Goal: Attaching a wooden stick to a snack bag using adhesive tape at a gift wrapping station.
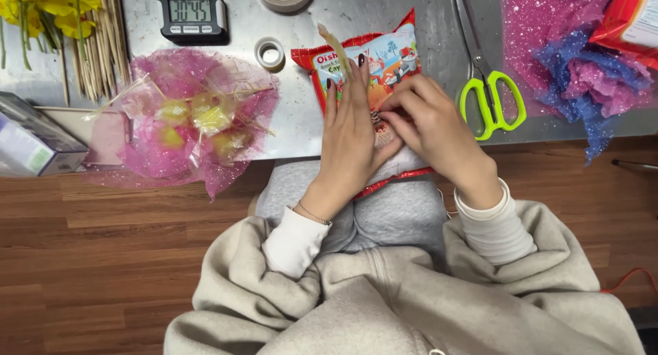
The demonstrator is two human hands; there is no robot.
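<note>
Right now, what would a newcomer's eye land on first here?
Both hands, left and right, press on a red snack packet at the metal table's near edge. Left of them lies a pink glittery wrap around yellow pieces; right, green-handled scissors.

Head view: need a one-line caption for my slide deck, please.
Both hands, left and right, press a snack bag at the table edge, scissors alongside.

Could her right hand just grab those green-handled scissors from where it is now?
Probably yes. The scissors lie in the open on the metal table, just to the side of the right hand, with nothing between them. But that hand is busy on the snack bag, so it would have to let go first.
</note>
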